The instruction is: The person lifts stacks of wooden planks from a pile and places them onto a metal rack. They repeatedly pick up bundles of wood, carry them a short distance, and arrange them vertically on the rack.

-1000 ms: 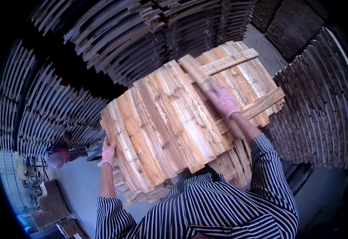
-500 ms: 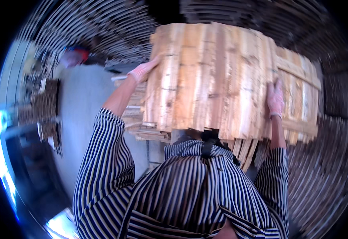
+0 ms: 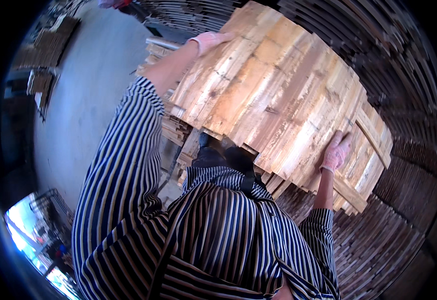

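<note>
A wide row of light wooden slats (image 3: pixel 268 95), laid edge to edge, slants across the space in front of me. My left hand (image 3: pixel 211 41), in a pink-and-white glove, grips its far left end; the fingers are partly hidden by the wood. At the right end, my right hand (image 3: pixel 336 151), gloved the same way, presses against the slats with its fingers stretched along them. Just beyond that hand lies a second slatted wooden panel (image 3: pixel 374 134) with crosswise battens, partly covered by the row.
Shorter wood pieces (image 3: pixel 175 130) are stacked below the row's left end. Grey floor (image 3: pixel 91 95) stretches to the left, with a brown stack (image 3: pixel 53 42) beyond. Long piles of slats (image 3: pixel 378 245) rise on the right and at the back. A blurred red-and-pink shape (image 3: pixel 116 4) shows at the top.
My view has turned, so the row of slats now slants down to the right. Both hands stay at its ends. The shape at the back left has shifted to the top edge.
</note>
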